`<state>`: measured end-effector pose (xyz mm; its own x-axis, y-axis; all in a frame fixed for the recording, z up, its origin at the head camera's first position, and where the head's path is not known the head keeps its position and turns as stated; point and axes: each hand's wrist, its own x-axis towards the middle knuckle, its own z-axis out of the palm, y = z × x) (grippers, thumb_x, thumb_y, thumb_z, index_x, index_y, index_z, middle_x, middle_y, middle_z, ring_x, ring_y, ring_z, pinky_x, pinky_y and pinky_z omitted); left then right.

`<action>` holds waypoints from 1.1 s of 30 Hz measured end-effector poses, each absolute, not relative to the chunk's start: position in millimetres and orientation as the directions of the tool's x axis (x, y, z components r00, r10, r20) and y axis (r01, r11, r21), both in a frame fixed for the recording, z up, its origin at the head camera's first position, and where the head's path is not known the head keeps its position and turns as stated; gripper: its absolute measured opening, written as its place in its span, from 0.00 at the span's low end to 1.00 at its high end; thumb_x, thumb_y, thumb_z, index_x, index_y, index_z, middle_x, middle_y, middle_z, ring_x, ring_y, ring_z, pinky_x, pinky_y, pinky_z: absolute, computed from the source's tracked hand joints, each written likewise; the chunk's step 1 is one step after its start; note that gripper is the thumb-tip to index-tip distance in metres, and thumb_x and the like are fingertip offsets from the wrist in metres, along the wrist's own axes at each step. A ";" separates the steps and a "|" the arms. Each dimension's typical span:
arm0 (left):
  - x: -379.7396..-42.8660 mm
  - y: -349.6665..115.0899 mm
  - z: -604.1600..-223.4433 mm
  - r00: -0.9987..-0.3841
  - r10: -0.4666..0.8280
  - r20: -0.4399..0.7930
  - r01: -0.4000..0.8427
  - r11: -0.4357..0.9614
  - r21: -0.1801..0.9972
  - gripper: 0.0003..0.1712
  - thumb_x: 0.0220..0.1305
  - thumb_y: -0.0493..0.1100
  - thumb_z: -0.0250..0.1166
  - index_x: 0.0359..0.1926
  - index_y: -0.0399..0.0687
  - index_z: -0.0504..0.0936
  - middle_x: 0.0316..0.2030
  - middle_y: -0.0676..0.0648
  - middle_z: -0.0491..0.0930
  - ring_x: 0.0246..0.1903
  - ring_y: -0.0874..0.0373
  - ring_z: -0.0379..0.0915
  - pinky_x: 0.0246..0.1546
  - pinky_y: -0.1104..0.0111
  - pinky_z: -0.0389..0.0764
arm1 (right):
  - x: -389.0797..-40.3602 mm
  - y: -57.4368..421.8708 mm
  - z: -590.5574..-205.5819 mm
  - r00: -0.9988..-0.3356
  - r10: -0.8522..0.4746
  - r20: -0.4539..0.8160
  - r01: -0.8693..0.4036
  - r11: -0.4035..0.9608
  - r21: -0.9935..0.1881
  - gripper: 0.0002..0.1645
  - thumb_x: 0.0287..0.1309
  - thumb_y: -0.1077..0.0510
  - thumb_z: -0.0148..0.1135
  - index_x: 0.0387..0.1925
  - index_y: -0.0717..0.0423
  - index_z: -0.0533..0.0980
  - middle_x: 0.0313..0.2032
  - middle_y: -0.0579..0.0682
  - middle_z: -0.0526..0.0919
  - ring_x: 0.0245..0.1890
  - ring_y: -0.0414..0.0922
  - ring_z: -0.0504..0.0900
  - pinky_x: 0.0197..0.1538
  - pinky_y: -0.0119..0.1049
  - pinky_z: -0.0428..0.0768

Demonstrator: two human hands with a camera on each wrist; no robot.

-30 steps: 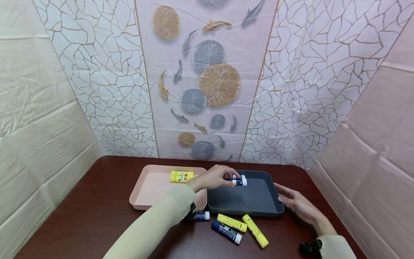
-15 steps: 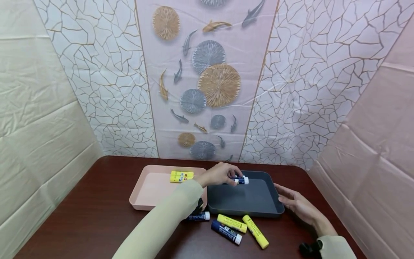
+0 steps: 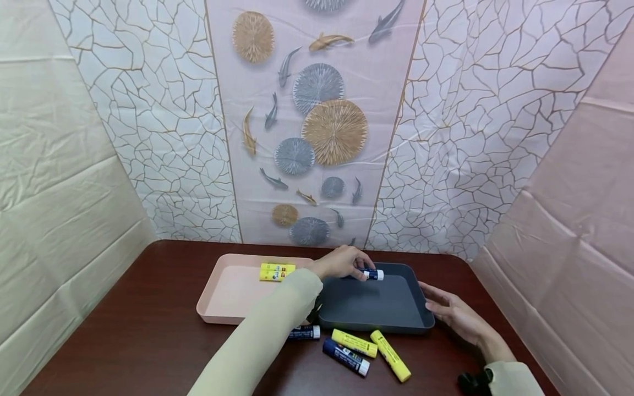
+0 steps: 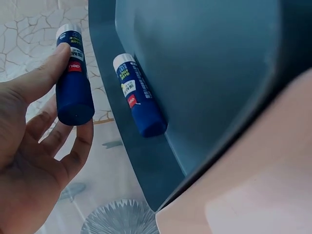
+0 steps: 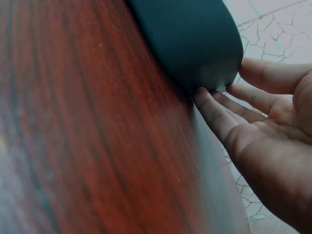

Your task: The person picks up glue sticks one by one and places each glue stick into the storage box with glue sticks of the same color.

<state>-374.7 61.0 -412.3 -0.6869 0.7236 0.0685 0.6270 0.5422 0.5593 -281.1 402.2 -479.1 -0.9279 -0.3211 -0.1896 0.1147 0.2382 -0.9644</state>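
My left hand (image 3: 345,262) pinches a dark blue glue stick (image 4: 74,80) with a white cap, held over the back of the dark grey tray (image 3: 383,302). Beside it in that tray lies another blue glue stick (image 4: 138,96), seen in the left wrist view. My right hand (image 3: 458,313) touches the tray's right wall with its fingertips, the fingers fairly straight in the right wrist view. Two yellow glue sticks (image 3: 276,271) lie side by side in the pink tray (image 3: 230,291) at the left.
In front of the trays lie a yellow glue stick (image 3: 354,342), a second slanted yellow glue stick (image 3: 391,356), a blue glue stick (image 3: 345,357) and another blue glue stick (image 3: 305,332) partly behind my left sleeve. Fabric walls surround the brown table (image 3: 124,330).
My left hand has shifted slightly to the right and back with the blue glue stick in its grip. The right hand stays at the grey tray's wall.
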 end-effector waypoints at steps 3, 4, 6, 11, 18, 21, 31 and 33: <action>-379.5 63.5 -413.8 -0.701 0.711 0.044 0.615 0.573 0.543 0.17 0.66 0.46 0.74 0.56 0.61 0.89 0.45 0.54 0.83 0.41 0.63 0.76 0.38 0.71 0.78 | -281.3 402.0 -479.1 -0.928 -0.320 -0.192 0.116 0.242 -0.963 0.44 0.78 0.56 0.56 0.83 0.58 0.45 0.81 0.65 0.48 0.64 0.37 0.75 0.59 0.33 0.79; -381.0 64.3 -414.1 -0.707 0.706 0.036 0.610 0.583 0.537 0.17 0.66 0.46 0.74 0.56 0.60 0.88 0.45 0.53 0.83 0.41 0.63 0.77 0.39 0.71 0.78 | -281.5 401.7 -479.2 -0.926 -0.328 -0.189 0.110 0.245 -0.963 0.44 0.78 0.56 0.56 0.83 0.59 0.45 0.81 0.66 0.47 0.65 0.37 0.75 0.59 0.33 0.78; -384.2 65.6 -414.8 -0.717 0.697 0.022 0.600 0.600 0.528 0.17 0.66 0.46 0.74 0.56 0.60 0.88 0.46 0.52 0.84 0.42 0.63 0.78 0.40 0.70 0.79 | -281.7 401.0 -479.1 -0.925 -0.327 -0.193 0.114 0.248 -0.962 0.44 0.78 0.55 0.56 0.83 0.59 0.45 0.81 0.65 0.47 0.65 0.37 0.74 0.59 0.33 0.78; -389.7 69.5 -416.8 -0.728 0.685 0.008 0.595 0.627 0.503 0.17 0.67 0.45 0.74 0.56 0.59 0.88 0.47 0.51 0.85 0.43 0.61 0.79 0.43 0.69 0.80 | -280.6 399.7 -479.2 -0.928 -0.317 -0.195 0.119 0.244 -0.962 0.44 0.77 0.55 0.57 0.83 0.58 0.46 0.81 0.65 0.49 0.67 0.41 0.73 0.59 0.32 0.78; -391.1 75.7 -423.8 -0.743 0.669 -0.029 0.579 0.664 0.474 0.16 0.66 0.45 0.74 0.55 0.60 0.88 0.47 0.51 0.84 0.45 0.60 0.77 0.45 0.67 0.79 | -280.7 401.4 -479.5 -0.928 -0.319 -0.194 0.119 0.239 -0.964 0.44 0.78 0.55 0.56 0.83 0.58 0.46 0.81 0.65 0.48 0.68 0.43 0.72 0.60 0.33 0.78; -391.2 79.2 -427.1 -0.747 0.664 -0.040 0.579 0.679 0.452 0.16 0.66 0.46 0.74 0.54 0.61 0.88 0.47 0.52 0.84 0.46 0.60 0.78 0.45 0.67 0.80 | -281.2 401.7 -478.6 -0.929 -0.313 -0.196 0.122 0.242 -0.963 0.44 0.78 0.55 0.56 0.83 0.58 0.46 0.81 0.65 0.49 0.68 0.43 0.73 0.60 0.33 0.78; -382.3 87.3 -424.5 -0.754 0.651 -0.083 0.584 0.723 0.369 0.16 0.66 0.45 0.74 0.54 0.60 0.88 0.43 0.54 0.82 0.39 0.62 0.76 0.39 0.68 0.78 | -279.7 401.4 -476.6 -0.931 -0.312 -0.190 0.116 0.239 -0.964 0.44 0.77 0.56 0.57 0.83 0.58 0.47 0.80 0.65 0.50 0.68 0.46 0.73 0.59 0.33 0.79; -380.2 88.1 -424.9 -0.754 0.651 -0.089 0.591 0.731 0.341 0.16 0.67 0.44 0.74 0.55 0.59 0.87 0.43 0.53 0.82 0.38 0.61 0.75 0.39 0.67 0.77 | -279.5 401.7 -476.9 -0.929 -0.318 -0.188 0.113 0.239 -0.964 0.44 0.77 0.56 0.56 0.83 0.58 0.47 0.80 0.66 0.50 0.68 0.46 0.73 0.59 0.33 0.79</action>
<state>-380.2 88.1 -424.9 -0.7535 0.6514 -0.0885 0.5915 0.7305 0.3413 -279.5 401.7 -476.9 -0.9292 -0.3181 -0.1882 0.1134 0.2391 -0.9643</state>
